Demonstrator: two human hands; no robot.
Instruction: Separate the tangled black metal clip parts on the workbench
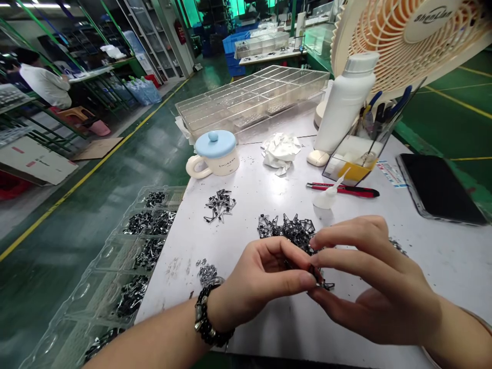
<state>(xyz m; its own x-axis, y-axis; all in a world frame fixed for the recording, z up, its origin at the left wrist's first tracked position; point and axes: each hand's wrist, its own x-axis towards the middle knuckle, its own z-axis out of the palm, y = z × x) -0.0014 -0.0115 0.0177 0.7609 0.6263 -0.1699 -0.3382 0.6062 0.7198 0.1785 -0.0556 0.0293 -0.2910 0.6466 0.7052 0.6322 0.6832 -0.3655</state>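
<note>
My left hand (255, 279), with a dark bead bracelet at its wrist, pinches a small black part (318, 277) between thumb and index finger. From the other side, the fingertips of my right hand (372, 279) close on the same part. Fingers cover most of it, so its exact shape is hidden. Just behind the hands lies a pile of small black clip-like parts (292, 229), partly covered by the fingers. A smaller group of such parts (220, 205) rests to the left. Tiny clear or metallic pieces (207, 274) lie beside my left wrist.
A clear compartment tray (103, 264) with black parts stands left of the white table (246, 205). Behind are a lidded mug (221, 159), crumpled paper (281, 151), a white bottle (346, 102), a fan (407, 46) and a tool holder (355, 159). A red cutter (357, 191), a small dropper bottle (326, 199) and a phone (442, 187) lie rightward.
</note>
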